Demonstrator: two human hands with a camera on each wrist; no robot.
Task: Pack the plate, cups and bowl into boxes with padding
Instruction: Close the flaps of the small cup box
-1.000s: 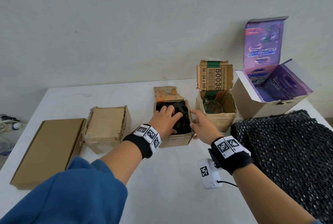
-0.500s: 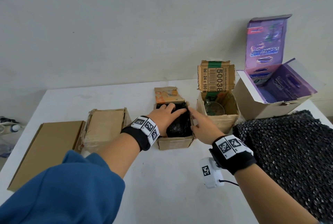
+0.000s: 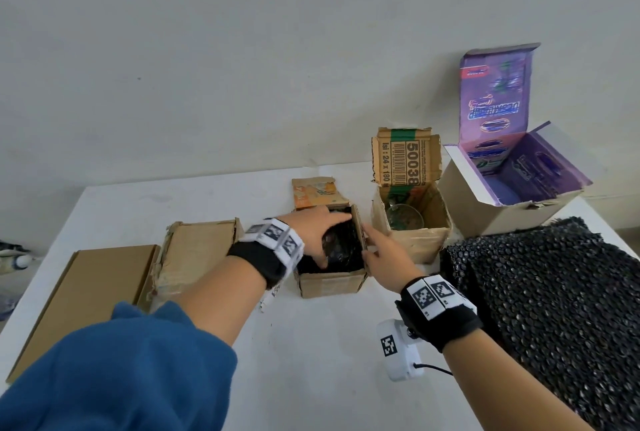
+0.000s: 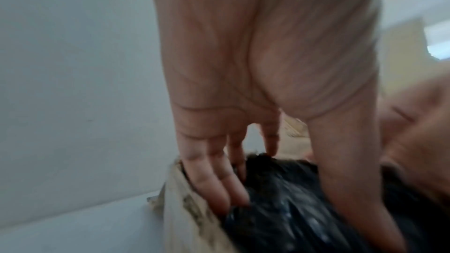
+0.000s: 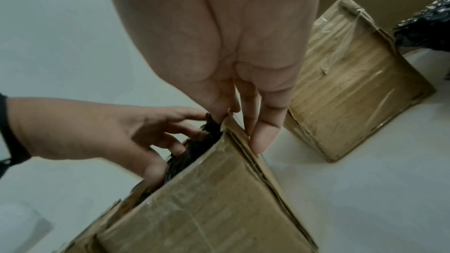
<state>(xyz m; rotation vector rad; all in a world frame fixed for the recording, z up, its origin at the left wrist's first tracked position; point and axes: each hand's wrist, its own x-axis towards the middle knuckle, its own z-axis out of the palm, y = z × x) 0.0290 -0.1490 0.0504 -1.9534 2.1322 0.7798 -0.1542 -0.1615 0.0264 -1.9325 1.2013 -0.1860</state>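
Observation:
A small open cardboard box (image 3: 332, 283) stands mid-table with a bundle of black bubble wrap (image 3: 343, 250) inside it. My left hand (image 3: 327, 240) arches over the bundle and presses it down. In the left wrist view its fingers (image 4: 214, 180) slide between the box wall and the wrap (image 4: 280, 214). My right hand (image 3: 369, 240) is at the box's right side. In the right wrist view it (image 5: 238, 122) pinches the upright right flap (image 5: 231, 132), thumb inside, fingers outside. What the bundle wraps is hidden.
Right of this box, a second open box (image 3: 415, 245) holds a clear glass cup (image 3: 405, 219). An open purple box (image 3: 502, 216) stands behind a heap of black bubble wrap (image 3: 554, 292). A closed box (image 3: 197, 254) and a flat carton (image 3: 86, 299) lie at left.
My left hand has slid further over the bundle, its fingers now reaching the far side. My right hand has stayed at the box's right flap. The view has shifted slightly.

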